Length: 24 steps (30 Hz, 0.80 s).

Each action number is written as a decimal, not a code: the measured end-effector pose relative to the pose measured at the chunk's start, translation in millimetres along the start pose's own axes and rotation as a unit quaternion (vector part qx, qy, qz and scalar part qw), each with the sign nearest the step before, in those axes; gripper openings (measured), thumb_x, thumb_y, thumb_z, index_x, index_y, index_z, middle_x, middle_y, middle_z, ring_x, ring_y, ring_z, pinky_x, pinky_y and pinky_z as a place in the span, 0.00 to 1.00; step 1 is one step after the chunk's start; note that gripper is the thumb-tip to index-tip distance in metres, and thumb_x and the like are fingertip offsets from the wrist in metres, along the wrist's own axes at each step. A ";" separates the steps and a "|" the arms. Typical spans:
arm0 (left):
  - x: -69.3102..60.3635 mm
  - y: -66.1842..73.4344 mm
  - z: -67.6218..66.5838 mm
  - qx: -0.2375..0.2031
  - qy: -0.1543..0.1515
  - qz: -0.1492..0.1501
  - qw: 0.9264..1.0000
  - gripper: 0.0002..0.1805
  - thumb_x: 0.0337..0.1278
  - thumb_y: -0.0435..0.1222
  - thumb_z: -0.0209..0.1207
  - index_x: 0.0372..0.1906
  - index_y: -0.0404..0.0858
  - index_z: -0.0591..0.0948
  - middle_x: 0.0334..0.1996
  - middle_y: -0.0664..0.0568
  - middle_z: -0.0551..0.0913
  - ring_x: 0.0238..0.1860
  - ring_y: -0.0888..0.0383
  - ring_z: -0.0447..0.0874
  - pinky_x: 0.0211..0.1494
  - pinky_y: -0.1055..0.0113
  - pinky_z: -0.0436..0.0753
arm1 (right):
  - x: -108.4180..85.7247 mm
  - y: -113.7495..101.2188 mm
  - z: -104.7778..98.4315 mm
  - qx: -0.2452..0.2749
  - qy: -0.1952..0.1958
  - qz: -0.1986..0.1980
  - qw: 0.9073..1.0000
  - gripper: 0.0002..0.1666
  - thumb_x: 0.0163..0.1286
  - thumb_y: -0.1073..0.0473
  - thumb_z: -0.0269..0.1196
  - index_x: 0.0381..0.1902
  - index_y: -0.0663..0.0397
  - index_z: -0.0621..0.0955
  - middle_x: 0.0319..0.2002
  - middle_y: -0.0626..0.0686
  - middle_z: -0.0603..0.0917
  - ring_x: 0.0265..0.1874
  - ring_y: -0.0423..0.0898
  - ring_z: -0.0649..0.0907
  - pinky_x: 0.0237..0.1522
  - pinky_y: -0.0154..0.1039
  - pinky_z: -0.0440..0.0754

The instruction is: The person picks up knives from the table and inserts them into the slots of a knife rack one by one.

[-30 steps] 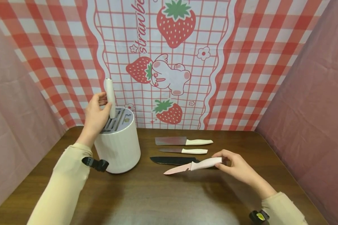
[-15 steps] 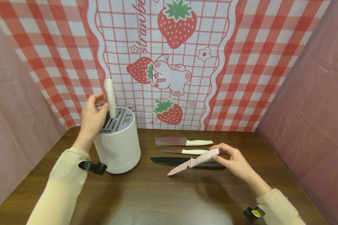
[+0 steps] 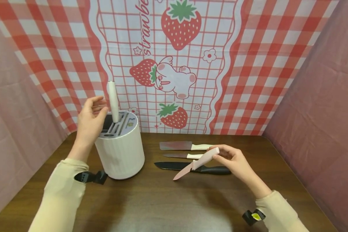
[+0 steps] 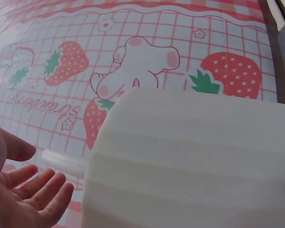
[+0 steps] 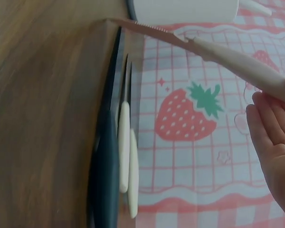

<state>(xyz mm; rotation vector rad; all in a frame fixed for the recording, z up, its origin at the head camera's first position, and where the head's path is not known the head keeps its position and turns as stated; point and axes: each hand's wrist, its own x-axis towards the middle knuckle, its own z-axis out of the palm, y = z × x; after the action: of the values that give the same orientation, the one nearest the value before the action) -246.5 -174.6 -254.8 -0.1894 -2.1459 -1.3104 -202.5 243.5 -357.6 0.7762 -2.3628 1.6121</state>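
Here, pink knife [image 3: 201, 161] tip-down in right hand [image 3: 233, 160].

Ribbed white rounded block with grey slotted top [image 3: 121, 158]: upright on the brown wood-grain surface [image 3: 150, 206].
Smooth white handle [image 3: 113, 101]: near-upright, projecting from a slot in the block's top.
Pink knife with serrated blade and pale pink handle [image 3: 196, 164]: gripped at the handle end by the right hand [image 3: 237, 162]; slanted, handle high, blade tip low; tip contact with surface unclear.

Left grip [image 4: 23, 197] (relaxed) near white handle [image 4: 64, 162], ribbed holder [image 4: 190, 161], strawberry cloth [image 4: 147, 61]
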 end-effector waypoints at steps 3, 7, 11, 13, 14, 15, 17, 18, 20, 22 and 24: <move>-3.7 1.2 -0.4 -0.001 0.003 0.007 1.000 0.21 0.61 0.34 0.50 0.58 0.34 0.69 0.51 0.44 0.77 0.51 0.54 0.75 0.53 0.69 0.74 | 4.7 -2.0 4.1 0.016 0.000 -0.009 1.000 0.15 0.63 0.66 0.59 0.49 0.63 0.77 0.45 0.56 0.81 0.40 0.38 0.82 0.38 0.33 0.82; -9.3 3.1 1.6 0.001 -0.005 0.024 1.000 0.19 0.60 0.33 0.51 0.57 0.34 0.70 0.50 0.44 0.78 0.48 0.57 0.75 0.47 0.79 0.73 | 11.6 -6.6 11.2 0.034 0.010 -0.018 0.999 0.16 0.62 0.66 0.59 0.48 0.64 0.76 0.45 0.52 0.82 0.38 0.39 0.83 0.37 0.32 0.81; -14.3 4.6 3.5 0.010 -0.025 0.045 0.999 0.19 0.60 0.33 0.51 0.57 0.34 0.71 0.49 0.42 0.78 0.47 0.55 0.76 0.43 0.83 0.71 | 18.4 -11.4 18.4 0.052 0.009 -0.021 0.998 0.17 0.63 0.67 0.58 0.49 0.67 0.75 0.45 0.52 0.82 0.38 0.41 0.84 0.38 0.32 0.82; -16.4 6.1 4.6 0.009 -0.035 0.053 0.998 0.19 0.60 0.33 0.52 0.56 0.34 0.71 0.48 0.41 0.78 0.47 0.53 0.76 0.43 0.84 0.71 | 21.8 -13.6 21.1 0.060 0.009 -0.021 0.998 0.17 0.63 0.66 0.58 0.49 0.68 0.74 0.45 0.52 0.82 0.38 0.41 0.84 0.38 0.34 0.82; -17.3 6.9 5.3 0.008 -0.040 0.057 0.998 0.19 0.60 0.33 0.52 0.56 0.34 0.71 0.48 0.41 0.78 0.47 0.53 0.76 0.43 0.83 0.71 | 23.4 -14.7 22.2 0.066 0.008 -0.021 0.998 0.17 0.63 0.67 0.58 0.49 0.70 0.74 0.45 0.52 0.82 0.38 0.42 0.84 0.38 0.36 0.82; -18.3 7.8 6.1 0.008 -0.046 0.060 0.997 0.19 0.60 0.32 0.52 0.56 0.34 0.71 0.48 0.41 0.78 0.47 0.52 0.77 0.44 0.82 0.71 | 24.9 -15.8 23.2 0.067 0.008 -0.021 0.997 0.17 0.63 0.67 0.58 0.49 0.70 0.74 0.44 0.53 0.83 0.38 0.42 0.84 0.38 0.36 0.82; -20.5 8.7 8.6 0.011 -0.057 0.067 0.996 0.19 0.60 0.32 0.52 0.56 0.33 0.71 0.48 0.41 0.78 0.48 0.51 0.77 0.46 0.76 0.74 | 28.0 -18.3 24.4 0.067 0.011 -0.025 0.997 0.17 0.63 0.67 0.58 0.49 0.70 0.74 0.43 0.53 0.83 0.38 0.42 0.84 0.38 0.37 0.83; -21.7 9.1 10.1 0.011 -0.063 0.070 0.996 0.18 0.60 0.32 0.52 0.55 0.33 0.71 0.48 0.42 0.78 0.48 0.51 0.77 0.47 0.73 0.75 | 29.6 -19.5 24.9 0.068 0.013 -0.027 0.997 0.16 0.63 0.67 0.58 0.48 0.70 0.75 0.43 0.53 0.83 0.38 0.42 0.84 0.38 0.37 0.83; -24.9 8.3 13.7 0.014 -0.078 0.077 0.994 0.18 0.60 0.32 0.51 0.55 0.32 0.71 0.48 0.41 0.78 0.48 0.50 0.77 0.49 0.65 0.76 | 32.5 -22.0 25.5 0.066 0.017 -0.032 0.997 0.16 0.62 0.68 0.58 0.48 0.70 0.75 0.42 0.51 0.84 0.37 0.41 0.84 0.38 0.38 0.83; -28.6 6.1 17.4 0.022 -0.092 0.082 0.992 0.18 0.61 0.32 0.51 0.55 0.33 0.71 0.48 0.41 0.78 0.48 0.49 0.77 0.49 0.58 0.76 | 35.2 -24.7 26.0 0.062 0.021 -0.037 0.997 0.15 0.62 0.69 0.58 0.47 0.70 0.76 0.41 0.48 0.84 0.37 0.41 0.84 0.38 0.37 0.83; -32.3 3.8 21.4 0.026 -0.104 0.086 0.991 0.18 0.60 0.31 0.51 0.55 0.32 0.72 0.47 0.41 0.78 0.48 0.49 0.77 0.47 0.56 0.76 | 37.5 -27.4 27.0 0.064 0.020 -0.039 0.997 0.15 0.61 0.69 0.58 0.47 0.70 0.76 0.40 0.46 0.84 0.36 0.40 0.83 0.39 0.37 0.83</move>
<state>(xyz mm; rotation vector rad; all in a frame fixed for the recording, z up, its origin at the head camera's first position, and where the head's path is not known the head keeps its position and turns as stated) -228.0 -148.6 -277.0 -0.4986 -2.2745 -1.1781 -216.5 199.6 -330.2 0.8412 -2.1910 1.7441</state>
